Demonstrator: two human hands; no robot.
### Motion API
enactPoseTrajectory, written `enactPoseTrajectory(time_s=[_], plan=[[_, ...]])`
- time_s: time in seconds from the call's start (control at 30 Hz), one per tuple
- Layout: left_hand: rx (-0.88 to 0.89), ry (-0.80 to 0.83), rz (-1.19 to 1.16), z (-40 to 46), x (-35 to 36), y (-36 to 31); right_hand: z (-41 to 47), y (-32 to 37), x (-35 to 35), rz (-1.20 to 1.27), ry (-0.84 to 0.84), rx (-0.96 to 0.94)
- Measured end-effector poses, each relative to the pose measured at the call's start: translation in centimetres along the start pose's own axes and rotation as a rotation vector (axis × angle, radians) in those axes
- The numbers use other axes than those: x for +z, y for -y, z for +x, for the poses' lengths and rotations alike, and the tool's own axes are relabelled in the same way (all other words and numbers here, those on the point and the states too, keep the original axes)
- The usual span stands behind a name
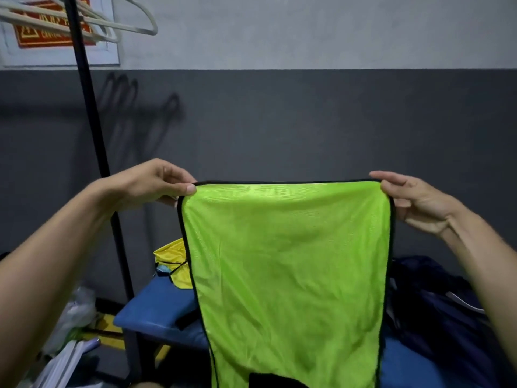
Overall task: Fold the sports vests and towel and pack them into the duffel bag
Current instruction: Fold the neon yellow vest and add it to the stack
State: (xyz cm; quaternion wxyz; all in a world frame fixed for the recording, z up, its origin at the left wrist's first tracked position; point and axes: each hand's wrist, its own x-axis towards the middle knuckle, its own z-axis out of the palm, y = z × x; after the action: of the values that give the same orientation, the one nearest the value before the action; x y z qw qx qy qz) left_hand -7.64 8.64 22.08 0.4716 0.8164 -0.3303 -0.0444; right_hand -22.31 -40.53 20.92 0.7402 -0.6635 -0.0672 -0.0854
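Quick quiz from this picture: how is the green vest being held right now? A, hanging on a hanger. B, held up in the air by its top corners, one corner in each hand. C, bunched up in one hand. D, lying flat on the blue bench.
B: the left hand and the right hand each pinch a top corner of the green vest, which hangs down between them above the blue bench.

A plain changing or storage room: two-tone grey painted wall [307,93] beyond the fingers, a black garment rack pole [92,130] with bare hangers [117,26] up left, a blue padded bench [156,312] below them
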Motion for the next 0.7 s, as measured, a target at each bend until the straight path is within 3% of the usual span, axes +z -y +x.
enactPoseTrajectory(time_s=[0.2,0.33,0.43,0.57,0.7], plan=[[-0.019,0.077,-0.17,0.3,-0.4,0.9,-0.8,0.0,-0.3,-0.001,-0.007,0.086],[-0.156,-0.058,-0.227,1.2,0.5,1.9,-1.0,-0.8,0.8,-0.039,-0.121,0.153],[-0.224,-0.176,-0.284,1.9,4.0,0.9,-0.4,-1.5,5.3,-0.114,-0.175,0.159],[-0.101,-0.127,-0.326,2.9,11.7,-3.5,1.4,-2.9,14.4,-0.139,-0.116,0.113],[-0.107,-0.21,-0.375,3.5,14.7,-4.6,2.0,-4.0,18.6,-0.11,-0.191,0.035]])
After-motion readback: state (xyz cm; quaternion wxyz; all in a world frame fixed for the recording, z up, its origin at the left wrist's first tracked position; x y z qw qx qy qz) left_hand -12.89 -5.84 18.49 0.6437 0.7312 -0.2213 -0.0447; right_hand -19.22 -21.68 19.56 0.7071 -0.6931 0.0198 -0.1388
